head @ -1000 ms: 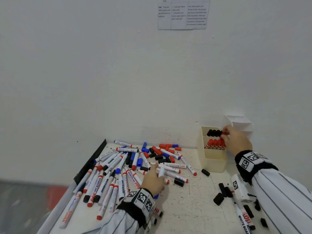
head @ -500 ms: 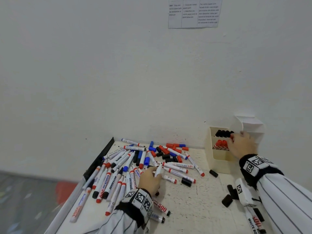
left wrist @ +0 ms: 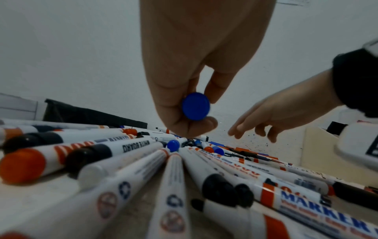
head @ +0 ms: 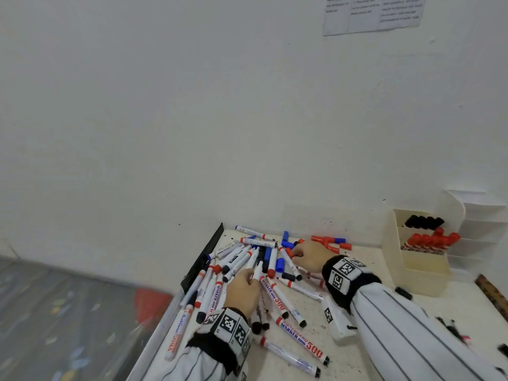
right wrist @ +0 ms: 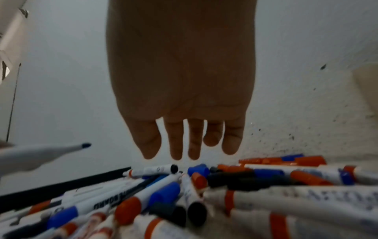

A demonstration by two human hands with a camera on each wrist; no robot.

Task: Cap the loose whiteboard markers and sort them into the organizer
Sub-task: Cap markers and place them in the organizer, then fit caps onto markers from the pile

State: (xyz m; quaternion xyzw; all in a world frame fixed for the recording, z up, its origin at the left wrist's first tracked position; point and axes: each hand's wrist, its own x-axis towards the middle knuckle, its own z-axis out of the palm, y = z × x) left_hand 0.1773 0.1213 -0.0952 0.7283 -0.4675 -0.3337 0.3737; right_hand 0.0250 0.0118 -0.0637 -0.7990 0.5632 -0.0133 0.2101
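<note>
White-barrelled, blue-ended uncapped marker [left wrist: 196, 108] pinched in left hand [head: 242, 290] over the scattered marker pile [head: 275, 284]. Right hand [head: 309, 254], fingers [right wrist: 175, 142] loosely extended, empty, above loose caps. Cream plastic organizer [head: 420, 268] at right.

I see a printed sheet [head: 373, 12] fixed to the white wall [head: 192, 119]; a red object [head: 151, 301], blurred, lies on the floor [head: 55, 312].

Right hand over marker pile
Right hand [right wrist: 182, 90] fingers [right wrist: 150, 142] extended, apart, hovering above mixed markers [right wrist: 204, 194]; uncapped blue-tipped marker [right wrist: 40, 153] at left.
</note>
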